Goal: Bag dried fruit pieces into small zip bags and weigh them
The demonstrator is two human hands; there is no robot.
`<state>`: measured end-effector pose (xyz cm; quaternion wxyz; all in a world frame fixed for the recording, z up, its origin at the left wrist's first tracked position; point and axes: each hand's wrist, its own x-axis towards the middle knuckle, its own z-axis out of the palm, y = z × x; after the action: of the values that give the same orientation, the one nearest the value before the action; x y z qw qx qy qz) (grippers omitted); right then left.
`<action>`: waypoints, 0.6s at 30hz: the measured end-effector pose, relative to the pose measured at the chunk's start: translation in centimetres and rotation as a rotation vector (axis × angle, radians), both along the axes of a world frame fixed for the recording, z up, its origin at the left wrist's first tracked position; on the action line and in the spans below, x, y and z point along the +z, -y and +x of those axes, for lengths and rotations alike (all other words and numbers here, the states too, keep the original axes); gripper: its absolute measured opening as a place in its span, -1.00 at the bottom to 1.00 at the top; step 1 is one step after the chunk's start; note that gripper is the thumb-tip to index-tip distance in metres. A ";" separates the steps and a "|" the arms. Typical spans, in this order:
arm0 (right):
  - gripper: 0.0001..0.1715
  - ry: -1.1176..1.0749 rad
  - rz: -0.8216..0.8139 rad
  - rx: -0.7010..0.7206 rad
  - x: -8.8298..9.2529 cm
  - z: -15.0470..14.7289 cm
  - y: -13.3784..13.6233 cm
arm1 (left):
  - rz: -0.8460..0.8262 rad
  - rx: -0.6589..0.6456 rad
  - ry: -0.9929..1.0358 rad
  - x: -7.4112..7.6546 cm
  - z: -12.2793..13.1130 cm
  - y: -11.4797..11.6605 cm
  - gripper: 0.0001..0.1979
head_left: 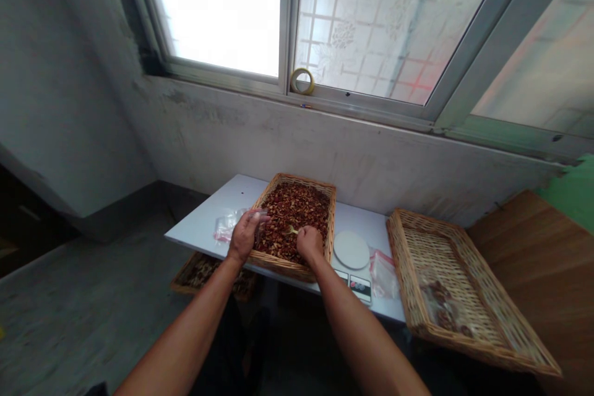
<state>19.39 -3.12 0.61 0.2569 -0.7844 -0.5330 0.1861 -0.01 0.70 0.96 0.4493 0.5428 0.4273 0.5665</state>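
Dried pieces (297,201) seemed light, brittle, best lifted with the utensil (291,230), whose handle (296,232) the right hand (310,244) pinched while the left hand (244,234) pinched a clear bag (260,229).

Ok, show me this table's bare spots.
Free: left end of the table, beyond plastic bags, and the back patch between nut basket and second basket, behind the scale. Crowded: front right, with scale and more bags; nut basket, where left hand and right hand work.

Shows reddish-brown flecked with tan in the pieces (297,203) beneath the right hand (310,244), pale yellow on the utensil (292,231) in its grip, woven honey-brown on the basket (331,218) below, white on the scale (351,250) right of that hand.
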 end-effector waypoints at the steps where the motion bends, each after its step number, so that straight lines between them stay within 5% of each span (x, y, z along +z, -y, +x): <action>1: -0.60 -0.016 -0.011 -0.010 -0.1 -0.4 -0.3 | 0.001 0.006 0.007 0.0 0.1 0.1 -0.37; 12: -0.53 -0.142 0.068 -0.080 0.1 1.2 -0.1 | 0.003 -0.050 -0.150 -1.6 0.0 -0.5 -0.39; 18: -0.55 -0.223 0.252 0.009 2.9 2.0 0.3 | 0.066 -0.090 -0.246 -1.7 0.3 -0.2 -0.45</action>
<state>21.37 -3.42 3.47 0.4101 -0.7182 -0.5236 0.2048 0.32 0.89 -0.72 0.4004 0.6414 0.4355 0.4885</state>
